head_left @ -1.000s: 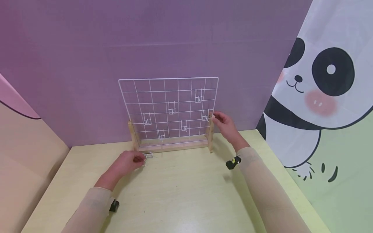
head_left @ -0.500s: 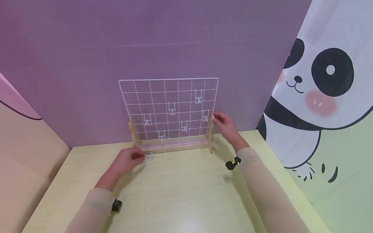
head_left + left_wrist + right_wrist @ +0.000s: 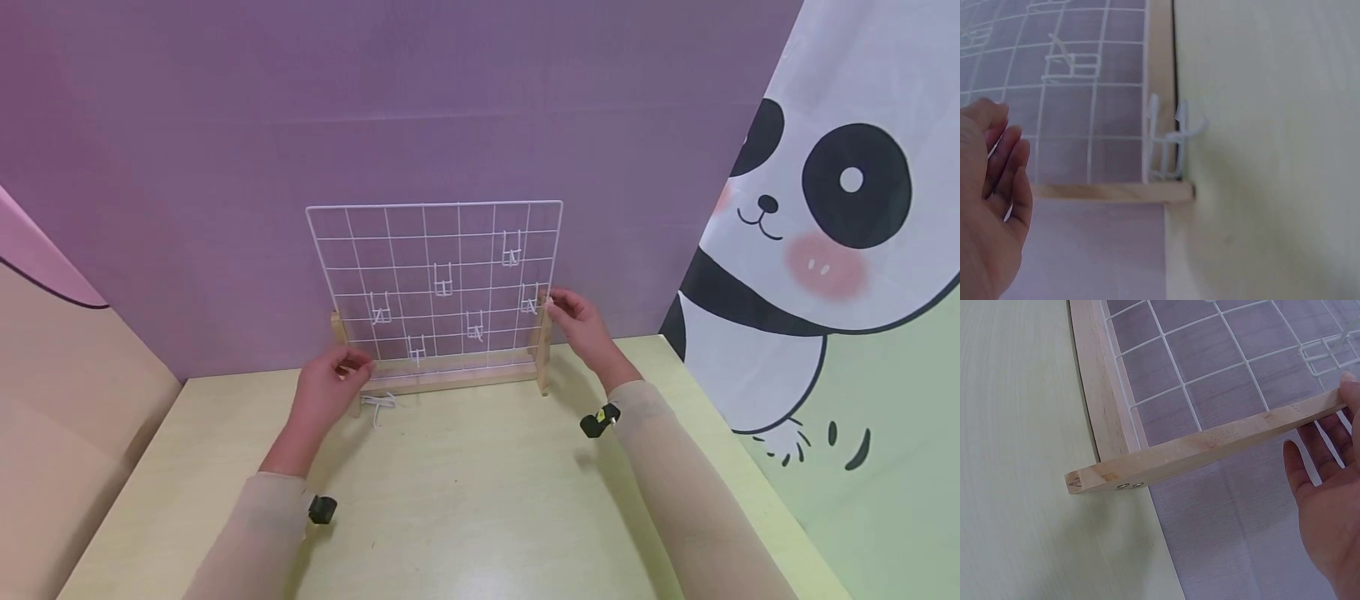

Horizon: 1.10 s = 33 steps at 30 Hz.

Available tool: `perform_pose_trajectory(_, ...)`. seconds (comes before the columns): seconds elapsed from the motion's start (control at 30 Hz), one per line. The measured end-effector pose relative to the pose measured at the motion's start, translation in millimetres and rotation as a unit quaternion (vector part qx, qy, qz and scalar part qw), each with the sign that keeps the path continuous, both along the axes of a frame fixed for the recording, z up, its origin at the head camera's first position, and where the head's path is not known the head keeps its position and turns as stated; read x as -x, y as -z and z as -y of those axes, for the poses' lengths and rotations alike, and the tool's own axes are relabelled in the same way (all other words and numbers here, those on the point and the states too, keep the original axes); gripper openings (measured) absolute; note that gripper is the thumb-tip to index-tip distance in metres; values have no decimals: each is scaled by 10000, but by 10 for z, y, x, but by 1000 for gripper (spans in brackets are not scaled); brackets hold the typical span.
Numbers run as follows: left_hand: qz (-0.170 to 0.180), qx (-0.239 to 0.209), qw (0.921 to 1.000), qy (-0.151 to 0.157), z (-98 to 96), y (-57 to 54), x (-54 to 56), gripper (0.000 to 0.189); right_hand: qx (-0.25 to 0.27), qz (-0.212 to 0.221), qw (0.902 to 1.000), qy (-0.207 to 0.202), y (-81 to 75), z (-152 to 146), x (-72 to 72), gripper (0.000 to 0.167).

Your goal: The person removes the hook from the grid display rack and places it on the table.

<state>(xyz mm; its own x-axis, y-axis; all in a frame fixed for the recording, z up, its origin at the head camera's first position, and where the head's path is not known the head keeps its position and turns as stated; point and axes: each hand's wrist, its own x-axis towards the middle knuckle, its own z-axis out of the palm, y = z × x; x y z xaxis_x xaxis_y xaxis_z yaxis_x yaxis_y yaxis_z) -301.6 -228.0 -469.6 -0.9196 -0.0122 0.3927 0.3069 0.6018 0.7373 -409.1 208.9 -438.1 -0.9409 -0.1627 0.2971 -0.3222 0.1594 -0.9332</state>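
Observation:
A white wire grid stands upright in a light wooden stand on the table. Several white wire hooks hang on its mesh, one of them a hook near the middle. My right hand grips the top of the stand's right post, thumb on the near side and fingers behind. At the left post, my left hand has its fingers loosely bent, holding nothing. Below it a loose white wire hook rests at the foot of the stand, on the table in the head view.
A pale wooden table lies under everything. Behind the stand rises a purple backdrop. To the right is a wall covering with a panda print.
My left hand has let go of the loose hook and risen up along the left post. The hook stays on the table. The right hand keeps its place on the right post.

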Motion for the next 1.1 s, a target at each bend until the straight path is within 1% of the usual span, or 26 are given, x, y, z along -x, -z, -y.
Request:
perform_pose_trajectory(0.1,-212,-251,9993,-166,-57,-57,38,14,39,21,10000,-14,6,1,7,37)
perform_pose_trajectory(0.23,-495,-628,9964,-275,-129,-141,77,16,54,68,10000,-39,24,-6,20,37)
perform_pose_trajectory(0.33,-704,-804,9939,-286,-185,-206,92,18,69,86,9999,-50,35,-10,26,37)
perform_pose_trajectory(0.43,-951,-885,9912,-266,-232,-253,115,19,95,76,9999,-56,43,-14,33,36)
perform_pose_trajectory(0.57,-1314,-994,9861,-224,-272,-286,154,20,109,75,9999,-44,48,-13,38,36)
perform_pose_trajectory(0.63,-1439,-1023,9841,-212,-286,-302,164,21,120,75,9999,-40,49,-9,36,36)
perform_pose_trajectory(0.73,-1529,-975,9831,-238,-300,-323,170,20,140,72,9999,-27,44,3,29,36)
perform_pose_trajectory(0.9,-1551,-869,9838,-239,-315,-351,184,15,180,49,9998,-14,37,12,17,36)
perform_pose_trajectory(1.0,-1552,-871,9838,-217,-323,-359,197,12,161,65,9998,7,33,11,16,36)
perform_pose_trajectory(1.1,-1516,-926,9837,-263,-335,-369,202,10,146,105,9998,25,29,7,19,36)
